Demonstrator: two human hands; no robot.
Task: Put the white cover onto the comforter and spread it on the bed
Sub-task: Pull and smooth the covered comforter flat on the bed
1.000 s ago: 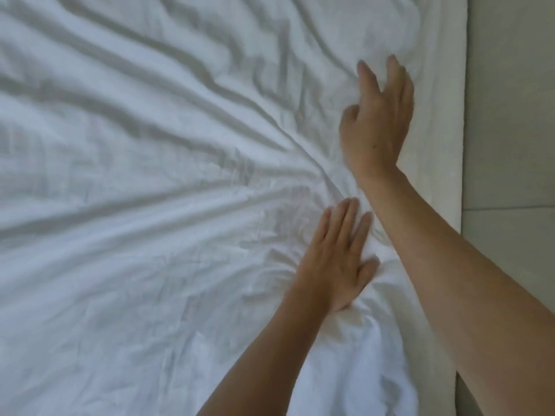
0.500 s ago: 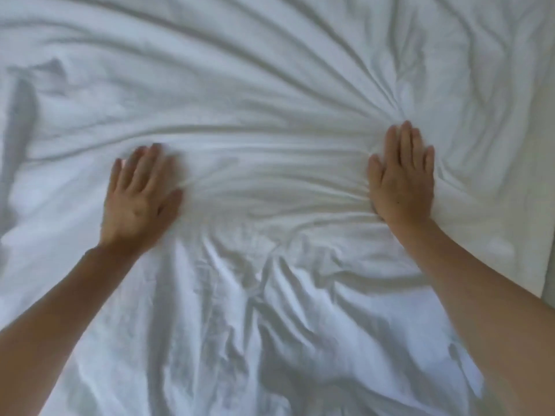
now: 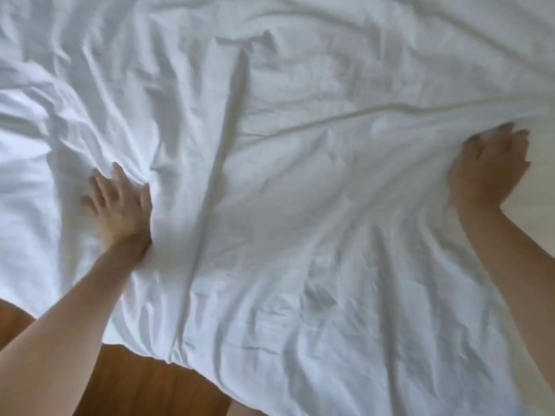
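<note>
The white covered comforter [image 3: 300, 190] fills nearly the whole head view, wrinkled, with one long crease running down its middle. My left hand [image 3: 120, 205] lies flat on it at the left, fingers spread and pressing the cloth. My right hand [image 3: 489, 166] presses on the comforter at its right edge, fingers straight and blurred by motion. The comforter's near edge hangs over the bed toward me. The bed beneath is hidden.
Brown wooden floor [image 3: 144, 382] shows at the lower left below the comforter's hanging edge. A pale surface [image 3: 540, 190] lies beyond the right edge of the comforter.
Both hands have slid outward across the comforter, the left to the left, the right to the right edge. The view has pulled back, so the floor now shows.
</note>
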